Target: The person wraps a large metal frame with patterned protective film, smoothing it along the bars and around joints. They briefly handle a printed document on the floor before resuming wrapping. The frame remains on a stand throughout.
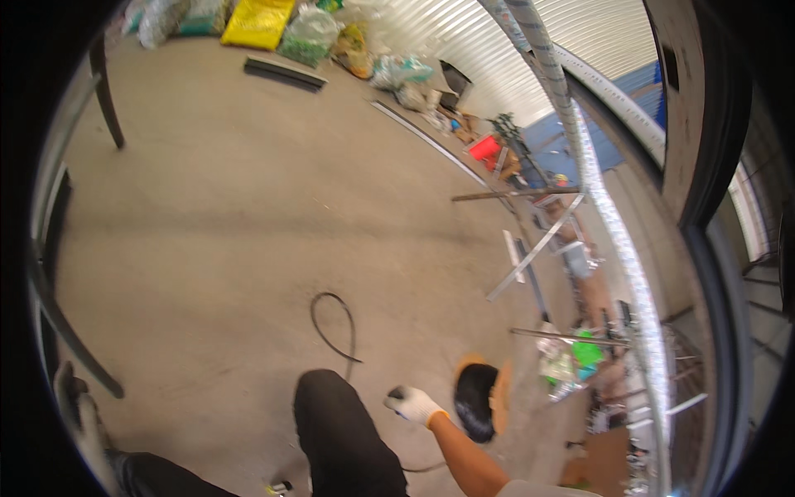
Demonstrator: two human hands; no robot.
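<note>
"Beside the dark-trousered knee (335, 418), is that the right hand (411, 405)?"

"Yes, in a white glove with dark fingertips, the bare forearm (470, 458) reaching up from the lower edge."

"Is it gripping anything?"

"The fingers look curled inward, but I cannot tell whether something is between them."

"What is it nearest to?"

"The knee on one side and the roll (474, 403) on the other. That's a shiny black coil with an orange-brown side, on the floor (207, 273) just right of the wrist."

"And the black cable (314, 313)?"

"It makes a loop on the floor ahead of the knee, with one tip free and the other part running behind the leg. A thin line shows again below the forearm; I cannot tell whether it is the same piece."

"The left hand?"

"At the far left edge there's a blurred dark and grey shape (81, 406). I cannot tell whether that's the hand, nor how its fingers stand."

"Anything else around?"

"A yellow sack (258, 22) at the top, a dark strip (286, 73) near it, and a bright green bag (587, 353) right of the roll."
</note>
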